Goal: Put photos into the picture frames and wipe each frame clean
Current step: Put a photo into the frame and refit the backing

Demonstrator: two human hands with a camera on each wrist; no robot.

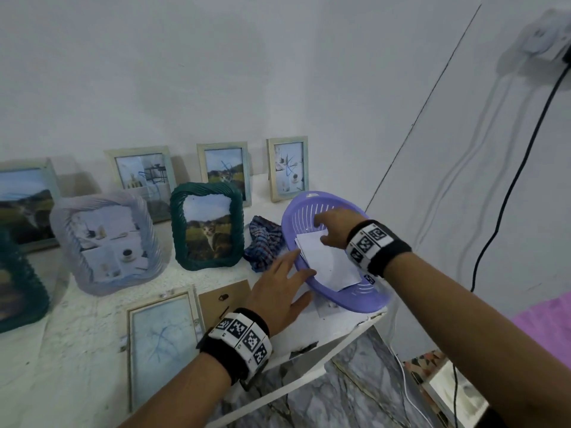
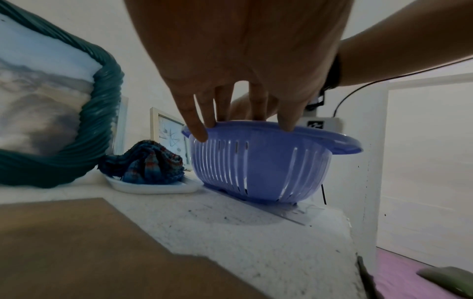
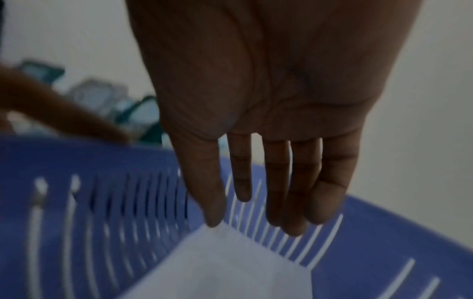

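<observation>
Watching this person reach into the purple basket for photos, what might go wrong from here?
The purple basket sits near the shelf's corner edge, so a tug might tip it off, though the left hand steadies its rim. The right hand meets a stack of white photos, so it may lift several at once. The green frame stands upright close by; a stray elbow might topple it.

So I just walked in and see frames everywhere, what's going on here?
A person is fetching a photo. The left hand steadies the rim of the purple basket, while the right hand reaches inside toward the white photo sheets. An empty frame lies flat nearby, its backing board off.
</observation>
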